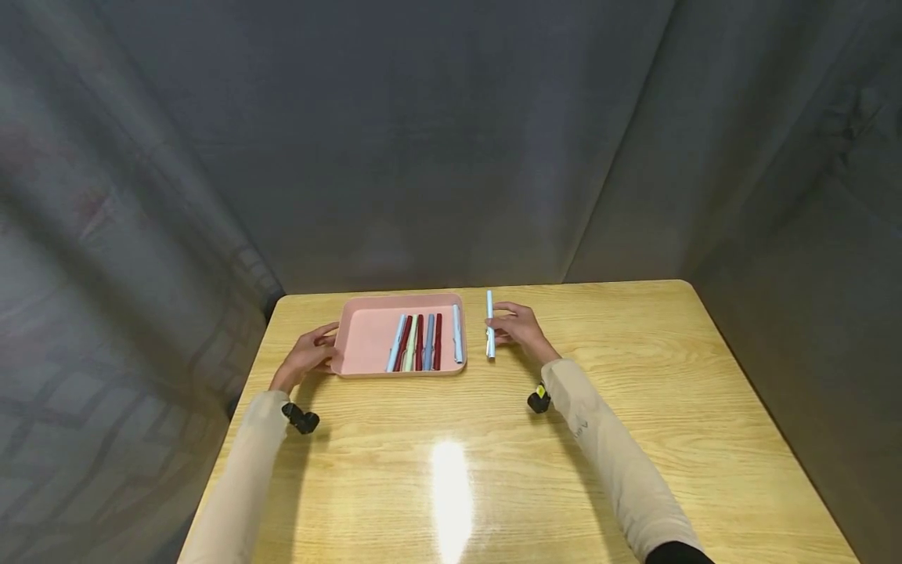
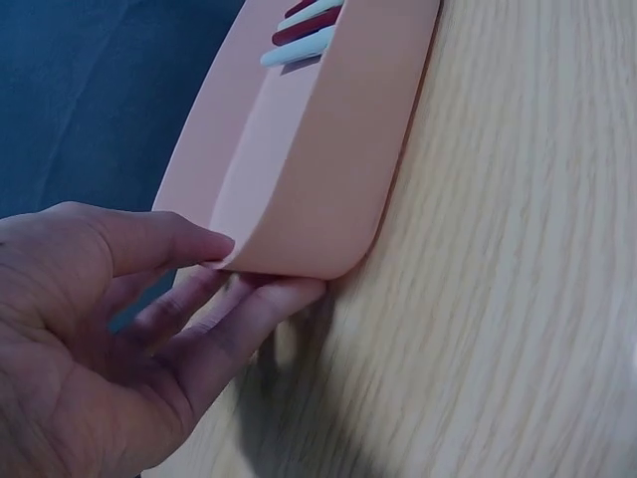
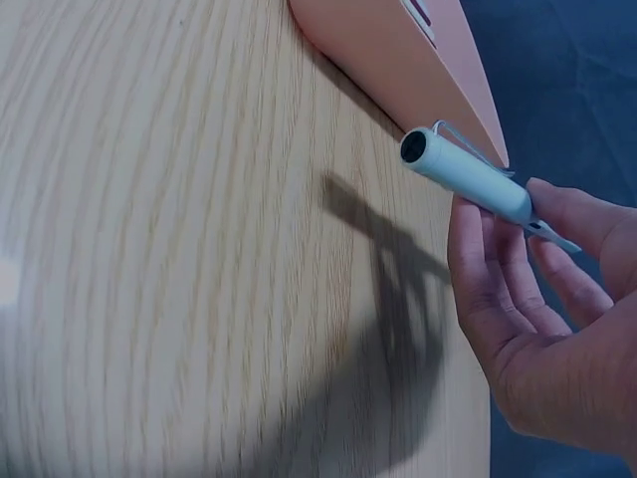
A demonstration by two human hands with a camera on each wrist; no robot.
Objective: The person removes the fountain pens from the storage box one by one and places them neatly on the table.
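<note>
The light blue pen is in my right hand, pinched between thumb and fingertips and held just above the worktop, right beside the pink tray on its right side. From the right wrist view the capped end with its clip points away from my palm and the barrel lies across the fingertips, so the grip is light and closed only round the pen. In the head view it runs roughly parallel to the pens already in the tray, which lie side by side toward the tray's right half.

My left hand holds the tray's left near corner, thumb on the rim and fingers tucked under the edge, as the left wrist view shows.

To do this step well, I judge that I should keep the pen level and in line with the others, carry it clear over the tray's right wall, and keep the left hand steadying the tray so that it cannot slide. The pinch sits near mid-barrel, which should stop the pen tipping.
</note>
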